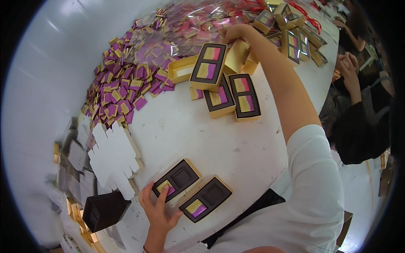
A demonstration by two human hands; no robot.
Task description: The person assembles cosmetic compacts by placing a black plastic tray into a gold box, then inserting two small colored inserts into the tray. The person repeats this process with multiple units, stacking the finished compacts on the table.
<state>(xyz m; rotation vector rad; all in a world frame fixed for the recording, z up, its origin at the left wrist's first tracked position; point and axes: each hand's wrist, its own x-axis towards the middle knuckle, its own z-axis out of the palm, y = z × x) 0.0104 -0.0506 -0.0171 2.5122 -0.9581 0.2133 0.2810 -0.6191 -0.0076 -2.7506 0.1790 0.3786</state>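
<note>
Two gold-edged boxes with dark two-compartment inserts lie side by side near me. The left box [184, 173] and the right box [214, 193] each have a purple-and-gold packet in the nearer compartment, while the farther compartment is bare. My left hand [157, 213] is spread at the left box, a fingertip on its packet [167, 190] and the thumb near the right box. My right hand [236, 31] reaches far across to the pink packets [230, 22] under clear plastic. Its fingers point down and are partly hidden, so what they hold does not show.
Filled boxes [246, 98] are stacked at the back centre beside an open gold box [181, 69]. Purple-and-gold packets [122, 86] pile up at the left. White card blanks [110, 152] and dark inserts [103, 210] stand at the left edge. Other people [358, 114] are at the right.
</note>
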